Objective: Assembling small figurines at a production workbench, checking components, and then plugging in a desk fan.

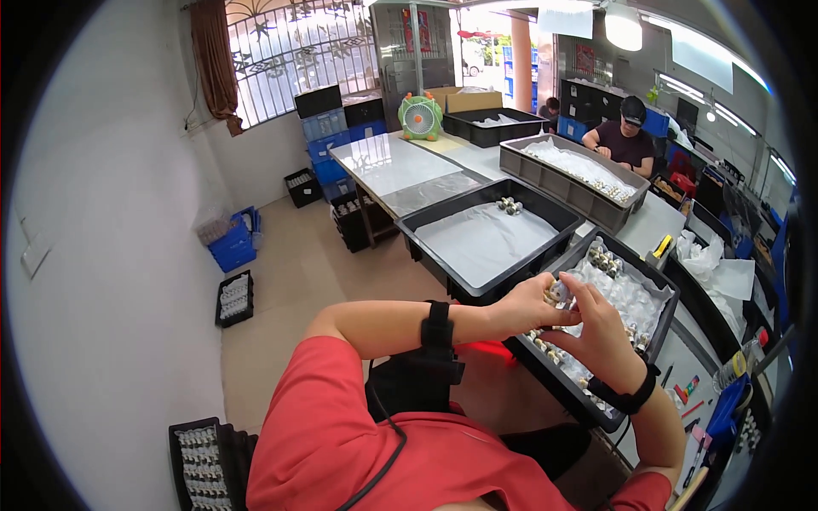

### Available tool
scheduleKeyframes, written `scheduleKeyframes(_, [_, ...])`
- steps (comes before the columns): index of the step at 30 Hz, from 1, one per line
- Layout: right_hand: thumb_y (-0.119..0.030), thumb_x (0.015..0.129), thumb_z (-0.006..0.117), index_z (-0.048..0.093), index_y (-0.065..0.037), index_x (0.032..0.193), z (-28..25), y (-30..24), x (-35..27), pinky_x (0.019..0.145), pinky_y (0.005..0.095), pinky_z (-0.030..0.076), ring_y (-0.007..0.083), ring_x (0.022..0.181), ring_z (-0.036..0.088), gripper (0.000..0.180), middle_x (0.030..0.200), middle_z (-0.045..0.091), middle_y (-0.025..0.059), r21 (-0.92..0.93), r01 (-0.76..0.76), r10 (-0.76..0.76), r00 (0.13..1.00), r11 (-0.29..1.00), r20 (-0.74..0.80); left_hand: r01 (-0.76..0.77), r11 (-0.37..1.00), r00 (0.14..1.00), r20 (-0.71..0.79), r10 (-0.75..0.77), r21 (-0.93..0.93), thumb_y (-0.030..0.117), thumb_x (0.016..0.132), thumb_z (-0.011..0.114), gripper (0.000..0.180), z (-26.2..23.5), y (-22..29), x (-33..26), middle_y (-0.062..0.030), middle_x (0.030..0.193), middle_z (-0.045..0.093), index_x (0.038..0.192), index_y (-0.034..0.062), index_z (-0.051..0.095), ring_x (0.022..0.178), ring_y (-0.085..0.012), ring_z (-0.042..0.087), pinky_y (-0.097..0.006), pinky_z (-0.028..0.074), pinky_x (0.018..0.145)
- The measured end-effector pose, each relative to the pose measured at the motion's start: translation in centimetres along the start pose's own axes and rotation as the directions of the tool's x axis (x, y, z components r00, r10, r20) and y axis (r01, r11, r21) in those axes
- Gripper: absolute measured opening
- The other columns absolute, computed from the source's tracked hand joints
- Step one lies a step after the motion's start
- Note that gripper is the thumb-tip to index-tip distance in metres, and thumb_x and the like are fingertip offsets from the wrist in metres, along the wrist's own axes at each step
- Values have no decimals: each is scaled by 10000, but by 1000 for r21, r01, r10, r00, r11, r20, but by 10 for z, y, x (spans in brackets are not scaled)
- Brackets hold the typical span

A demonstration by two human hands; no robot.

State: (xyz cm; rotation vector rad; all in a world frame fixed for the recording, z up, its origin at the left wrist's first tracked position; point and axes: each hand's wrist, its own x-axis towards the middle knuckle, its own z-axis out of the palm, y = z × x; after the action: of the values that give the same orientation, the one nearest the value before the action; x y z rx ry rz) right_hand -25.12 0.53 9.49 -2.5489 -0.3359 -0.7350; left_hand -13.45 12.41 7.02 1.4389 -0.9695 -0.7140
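My left hand (526, 307) and my right hand (603, 330) meet above a black tray (555, 390), fingers curled in a pinch. Between them are small pieces (558, 294) with clear, whitish and gold-coloured parts, mostly covered by my fingers; their exact kind is too small to tell. Beneath, the tray holds rows of similar small clear pieces (605, 260) with gold and dark ends, bedded in clear plastic. Left of it and farther off stands a second black tray (436, 259) lined with white paper, with a few such pieces (509, 205) at its far edge.
A grey crate (569, 182) of small pieces stands beyond the trays, near a seated co-worker (626, 145). A green fan (420, 117) sits on the white table (375, 166). On the right lie a yellow cutter (662, 246), pens and a bottle (730, 372). Stacked crates (328, 145) stand by the window.
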Motion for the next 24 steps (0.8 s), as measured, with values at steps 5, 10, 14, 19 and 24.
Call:
scheduleKeyframes(5, [-170, 614, 738, 418, 12, 1176, 32, -9, 42, 770, 377, 445, 323, 900, 529, 672, 1009, 517, 168, -131, 21, -13, 998, 991, 59, -75, 970, 975, -185, 120, 233, 245, 681, 725, 473, -40, -26, 2, -127, 868, 561, 973, -14, 457, 782, -167, 555, -296, 461, 659])
scheduleKeyframes(10, [-127, 581, 700, 441, 13, 1118, 82, 5, 115, 801, 357, 426, 317, 907, 495, 613, 1002, 515, 165, -314, 147, -85, 976, 938, 202, -40, 978, 959, -268, 95, 204, 152, 717, 651, 425, -107, -51, 17, -136, 863, 561, 1034, -1, 412, 826, -164, 553, -293, 467, 687])
scheduleKeyframes(14, [-206, 545, 724, 522, 7, 1032, 111, 78, 191, 795, 361, 425, 315, 892, 496, 568, 948, 514, 163, -225, 147, -83, 959, 963, 271, -30, 999, 975, -219, 27, -11, 166, 770, 645, 589, -178, -66, 28, -165, 1067, 477, 1223, 9, 303, 861, -183, 562, -292, 474, 712])
scheduleKeyframes(19, [-213, 569, 701, 535, -3, 1066, 137, 216, 283, 805, 332, 434, 295, 889, 524, 565, 984, 508, 166, -278, -240, 312, 916, 930, 252, -50, 985, 960, -281, 2, -166, 129, 813, 592, 501, -294, -76, 2, -104, 1178, 441, 1249, 30, 367, 969, -168, 521, -276, 434, 796])
scheduleKeyframes(24, [-166, 554, 672, 505, -7, 1104, 178, 323, 298, 847, 353, 423, 329, 959, 496, 597, 989, 503, 183, -336, -430, 514, 828, 838, 223, 84, 922, 696, -639, -326, -379, 116, 837, 562, 391, -411, -115, -60, -94, 1134, 510, 1201, 47, 440, 956, -163, 533, -278, 430, 799])
